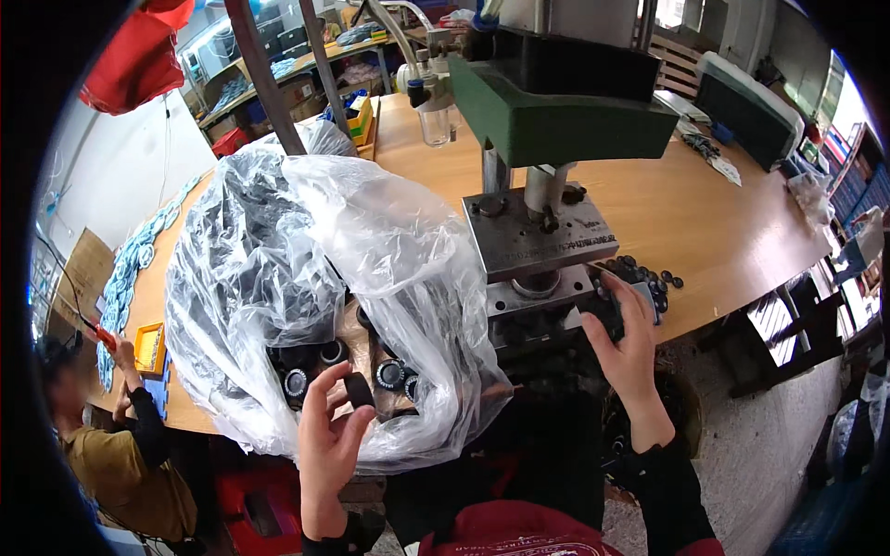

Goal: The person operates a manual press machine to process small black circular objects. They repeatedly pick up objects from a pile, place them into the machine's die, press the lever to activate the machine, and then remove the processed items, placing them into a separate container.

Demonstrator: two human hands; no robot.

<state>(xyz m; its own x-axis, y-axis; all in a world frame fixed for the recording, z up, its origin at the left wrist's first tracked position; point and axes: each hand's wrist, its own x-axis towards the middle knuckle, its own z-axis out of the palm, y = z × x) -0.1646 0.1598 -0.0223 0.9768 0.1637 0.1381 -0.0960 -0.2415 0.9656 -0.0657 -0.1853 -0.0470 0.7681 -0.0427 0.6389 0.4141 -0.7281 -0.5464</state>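
My left hand (327, 435) pinches a small black cap-like part (358, 390) between thumb and fingers, over the near edge of a clear plastic bag (389, 222). Inside the bag's opening lie several black round knobs (389, 374) with pale ring markings. My right hand (630, 343) is at the right side of the press's lower die (533, 298), thumb and fingers apart. The space between them is dark, and no held thing shows there. Above the die hangs a steel upper plate (542, 236) on the green press head (565, 116).
Loose black parts (649, 278) lie on the wooden table (723, 232) right of the press. A yellow tray (149, 348) stands at left, near another person (120, 435) holding a red-handled tool (106, 337). A dark container (681, 408) sits below my right forearm.
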